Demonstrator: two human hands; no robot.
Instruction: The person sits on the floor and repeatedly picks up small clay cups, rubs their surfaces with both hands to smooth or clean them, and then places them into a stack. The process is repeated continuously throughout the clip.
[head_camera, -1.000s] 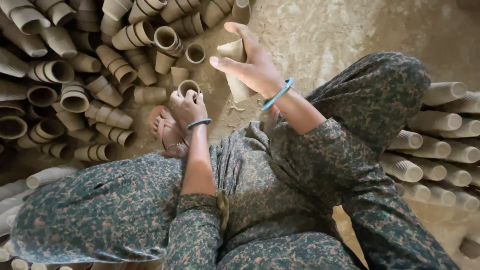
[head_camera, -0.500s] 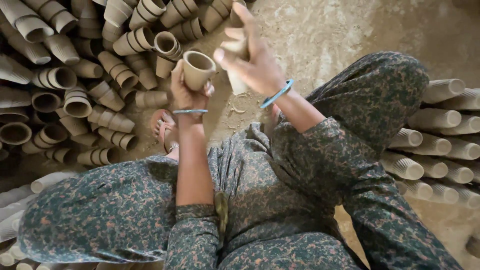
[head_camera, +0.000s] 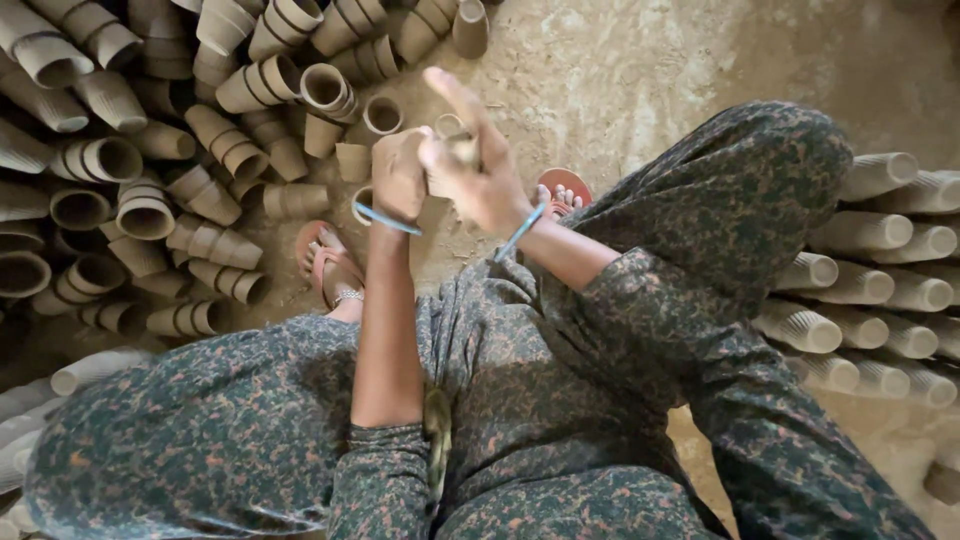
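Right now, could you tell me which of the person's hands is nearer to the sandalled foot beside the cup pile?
Left. The left hand is up above the sandalled foot, a little to its right; the right hand is further right.

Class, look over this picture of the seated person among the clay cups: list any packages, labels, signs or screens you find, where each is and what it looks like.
None in view: no package, label, sign or screen.
Only unmarked things show:
brown clay cups, heaped on the ground at upper left;
pale cups, stacked in rows at right;
left hand and right hand, raised together and gripping brown cups between them.
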